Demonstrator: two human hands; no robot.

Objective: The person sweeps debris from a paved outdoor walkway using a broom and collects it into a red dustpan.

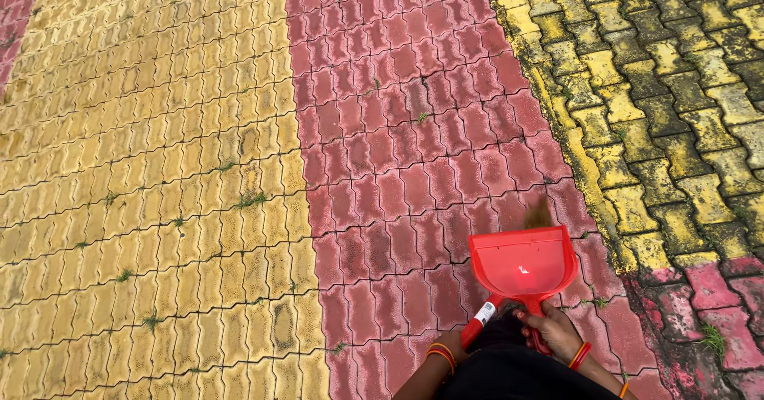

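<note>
The right hand (553,330) sits low in the view, its fingers curled around the handle of a red dustpan (523,265). The dustpan is held just ahead of the hand, its wide mouth pointing away from the person, over the red paving. Just beyond its far edge a brown, blurred tuft of broom bristles (539,214) shows against the bricks.

The left hand (460,338) is mostly hidden behind the person's dark clothing (509,368); only the wrist with orange bangles (440,355) shows clearly. It lies at the lower end of a red stick with a white band (480,319), which runs up toward the dustpan's near edge. The hand seems to be closed on it, though the fingers cannot be seen, so its grip cannot be told. The right wrist also wears orange bangles.

Under everything lies a pavement of interlocking bricks. A red strip (398,129) runs up the middle, a broad yellow field (143,169) lies to the left with small weeds in the joints, and to the right the yellow bricks (676,89) are darkened and grimy.
</note>
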